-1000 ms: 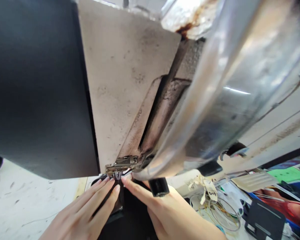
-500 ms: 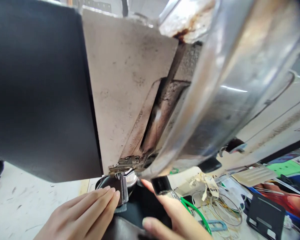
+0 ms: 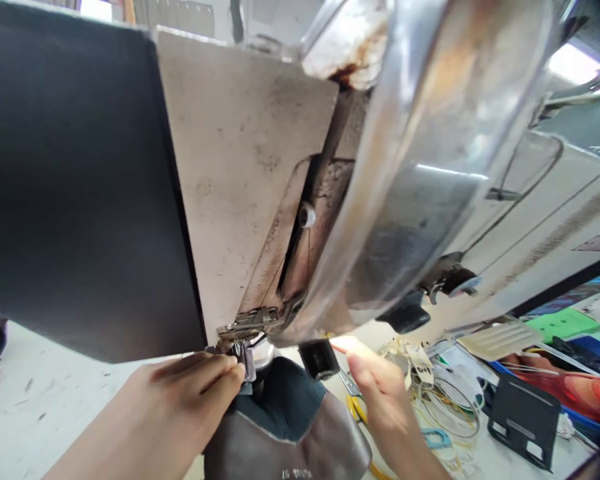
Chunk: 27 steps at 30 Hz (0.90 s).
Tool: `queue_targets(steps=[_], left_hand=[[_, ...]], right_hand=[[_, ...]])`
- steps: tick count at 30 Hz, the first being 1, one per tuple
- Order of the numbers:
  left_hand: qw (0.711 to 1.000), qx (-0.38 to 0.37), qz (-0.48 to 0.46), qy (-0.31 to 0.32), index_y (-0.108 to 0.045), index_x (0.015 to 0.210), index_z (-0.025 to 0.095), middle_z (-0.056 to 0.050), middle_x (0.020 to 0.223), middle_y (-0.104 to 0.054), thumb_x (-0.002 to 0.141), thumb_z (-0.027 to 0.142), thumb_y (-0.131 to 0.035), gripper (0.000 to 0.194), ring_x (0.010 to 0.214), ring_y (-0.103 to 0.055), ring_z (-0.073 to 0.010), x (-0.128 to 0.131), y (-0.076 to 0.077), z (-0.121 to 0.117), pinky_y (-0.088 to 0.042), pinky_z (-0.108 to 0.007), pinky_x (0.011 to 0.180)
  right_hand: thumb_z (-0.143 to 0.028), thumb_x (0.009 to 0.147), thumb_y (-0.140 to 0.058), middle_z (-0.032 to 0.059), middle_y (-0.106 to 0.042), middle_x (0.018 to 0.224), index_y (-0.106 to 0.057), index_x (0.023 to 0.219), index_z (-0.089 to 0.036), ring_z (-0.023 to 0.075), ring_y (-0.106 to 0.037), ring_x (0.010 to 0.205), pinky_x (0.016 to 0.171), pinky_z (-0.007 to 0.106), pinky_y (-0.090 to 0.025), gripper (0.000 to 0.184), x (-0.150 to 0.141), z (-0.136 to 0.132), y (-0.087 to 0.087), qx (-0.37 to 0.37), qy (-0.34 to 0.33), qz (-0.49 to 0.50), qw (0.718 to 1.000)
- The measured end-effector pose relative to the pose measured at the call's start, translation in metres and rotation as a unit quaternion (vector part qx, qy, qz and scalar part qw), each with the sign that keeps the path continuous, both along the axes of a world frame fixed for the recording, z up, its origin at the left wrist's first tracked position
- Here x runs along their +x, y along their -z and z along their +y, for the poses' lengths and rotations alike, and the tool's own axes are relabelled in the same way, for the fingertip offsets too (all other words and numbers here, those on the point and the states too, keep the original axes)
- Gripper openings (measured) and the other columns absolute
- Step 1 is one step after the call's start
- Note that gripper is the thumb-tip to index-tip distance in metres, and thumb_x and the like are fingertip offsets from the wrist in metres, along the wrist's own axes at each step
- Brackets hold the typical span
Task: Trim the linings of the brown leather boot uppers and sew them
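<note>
A sewing machine [image 3: 245,167] fills the upper middle, its presser foot [image 3: 247,357] low in view. Under and in front of the foot lies a brown leather piece [image 3: 330,437], shaped like a shoe upper, with a dark lining [image 3: 290,400] and small pale print. My left hand [image 3: 200,383] is closed at the foot's left side, its fingertips pressed together on the leather's edge. Right of a black cylindrical part [image 3: 319,360], my right hand [image 3: 380,380] is raised off the leather with curled fingers. What those fingers hold, if anything, is hidden.
A dark panel [image 3: 80,187] borders the machine on the left. To the right lie a yellow-handled tool [image 3: 359,408], tangled threads [image 3: 450,407], a black plate [image 3: 523,420] and a blue tray [image 3: 590,437] with red material. White tabletop [image 3: 40,413] shows at lower left.
My right hand has left the leather, moved right and up, and curled its fingers. More brown leather shows in front. My left fingers are more bent at the foot. The view has shifted slightly.
</note>
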<state>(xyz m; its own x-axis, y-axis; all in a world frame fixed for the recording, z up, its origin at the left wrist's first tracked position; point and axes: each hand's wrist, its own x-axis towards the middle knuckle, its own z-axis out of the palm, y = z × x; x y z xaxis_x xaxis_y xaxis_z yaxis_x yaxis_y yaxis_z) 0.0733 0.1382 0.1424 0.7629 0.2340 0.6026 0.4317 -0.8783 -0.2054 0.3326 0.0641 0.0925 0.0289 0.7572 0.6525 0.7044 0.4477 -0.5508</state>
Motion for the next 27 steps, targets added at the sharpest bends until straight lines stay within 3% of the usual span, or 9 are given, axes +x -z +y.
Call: queue_targets(steps=[3, 6, 9, 10, 12, 15, 18, 23, 27], left_hand=[[1.0, -0.006, 0.006, -0.03, -0.06, 0.075, 0.024, 0.001, 0.069, -0.07, 0.063, -0.004, -0.032, 0.042, 0.047, -0.061, -0.0165, 0.005, 0.0, -0.004, -0.042, -0.028, 0.039], [0.997, -0.059, 0.006, -0.048, -0.061, 0.092, 0.025, 0.001, 0.08, -0.071, 0.07, -0.002, -0.033, 0.045, 0.055, -0.065, -0.018, 0.0, 0.013, -0.004, -0.044, -0.029, 0.042], [0.994, -0.105, -0.025, -0.034, -0.059, 0.1, 0.025, 0.0, 0.089, -0.071, 0.088, 0.004, -0.038, 0.032, 0.07, -0.069, -0.0156, -0.009, 0.029, -0.003, -0.05, -0.025, 0.052], [0.992, -0.114, -0.042, -0.025, -0.059, 0.102, 0.024, 0.0, 0.091, -0.071, 0.092, 0.007, -0.04, 0.028, 0.074, -0.07, -0.014, -0.011, 0.034, -0.003, -0.052, -0.023, 0.056], [0.99, -0.115, -0.083, -0.01, -0.059, 0.106, 0.023, 0.0, 0.094, -0.071, 0.098, 0.01, -0.042, 0.023, 0.079, -0.071, -0.011, -0.014, 0.041, -0.002, -0.053, -0.018, 0.062], [0.99, -0.081, -0.117, 0.01, -0.061, 0.108, 0.02, -0.001, 0.096, -0.073, 0.1, 0.015, -0.049, 0.016, 0.081, -0.071, -0.0092, -0.014, 0.045, 0.0, -0.054, -0.015, 0.069], [0.99, -0.052, -0.122, 0.037, -0.062, 0.108, 0.018, -0.002, 0.096, -0.075, 0.098, 0.011, -0.048, 0.019, 0.081, -0.071, -0.009, -0.015, 0.042, 0.003, -0.054, -0.014, 0.072], [0.996, 0.002, -0.08, 0.049, -0.063, 0.113, 0.018, -0.002, 0.101, -0.077, 0.103, 0.023, -0.038, 0.027, 0.09, -0.072, -0.011, -0.017, 0.033, 0.001, -0.055, -0.016, 0.081], [0.996, 0.041, -0.062, 0.04, -0.063, 0.11, 0.02, 0.001, 0.098, -0.077, 0.102, 0.021, -0.034, 0.031, 0.09, -0.072, -0.0103, -0.016, 0.027, -0.004, -0.053, -0.014, 0.085]], right_hand=[[-0.026, 0.102, -0.045, 0.0046, -0.074, 0.084, -0.072, 0.101, -0.023, 0.0189, -0.072, 0.08, 0.075, 0.027, -0.057, 0.027, -0.001, -0.006, -0.032, 0.019, -0.146, -0.114, 0.982], [-0.023, 0.101, -0.052, -0.0042, -0.059, 0.053, -0.064, 0.072, -0.023, 0.01, -0.059, 0.046, 0.046, 0.018, -0.044, 0.031, -0.012, -0.003, -0.045, -0.157, -0.222, -0.226, 0.936], [-0.017, 0.101, -0.054, -0.0081, -0.061, 0.059, -0.061, 0.079, -0.021, 0.0055, -0.057, 0.043, 0.039, 0.012, -0.037, 0.023, -0.021, 0.011, -0.039, -0.314, -0.227, -0.171, 0.906], [-0.017, 0.1, -0.055, -0.0077, -0.065, 0.065, -0.062, 0.086, -0.021, 0.0055, -0.06, 0.048, 0.042, 0.011, -0.041, 0.017, -0.024, 0.018, -0.036, -0.288, -0.221, -0.151, 0.919], [-0.02, 0.099, -0.059, -0.0032, -0.069, 0.078, -0.064, 0.095, -0.019, 0.009, -0.066, 0.061, 0.055, 0.015, -0.051, 0.006, -0.03, 0.031, -0.033, -0.133, -0.207, -0.183, 0.952], [-0.019, 0.103, -0.051, 0.0025, -0.072, 0.092, -0.068, 0.095, -0.017, 0.0129, -0.067, 0.077, 0.072, 0.022, -0.055, 0.02, -0.04, 0.045, -0.034, 0.097, -0.191, -0.308, 0.927], [-0.013, 0.104, -0.046, 0.0011, -0.074, 0.09, -0.072, 0.089, -0.019, 0.0113, -0.067, 0.078, 0.078, 0.02, -0.057, 0.031, -0.047, 0.046, -0.034, 0.162, -0.173, -0.332, 0.913], [-0.005, 0.095, -0.059, 0.0082, -0.078, 0.092, -0.076, 0.093, -0.009, 0.016, -0.072, 0.084, 0.086, 0.023, -0.061, 0.018, -0.045, 0.033, -0.014, 0.267, -0.139, -0.268, 0.915], [-0.005, 0.093, -0.063, 0.0066, -0.079, 0.099, -0.077, 0.099, -0.01, 0.0163, -0.073, 0.089, 0.086, 0.022, -0.062, 0.016, -0.044, 0.025, 0.002, 0.285, -0.089, -0.269, 0.915]])
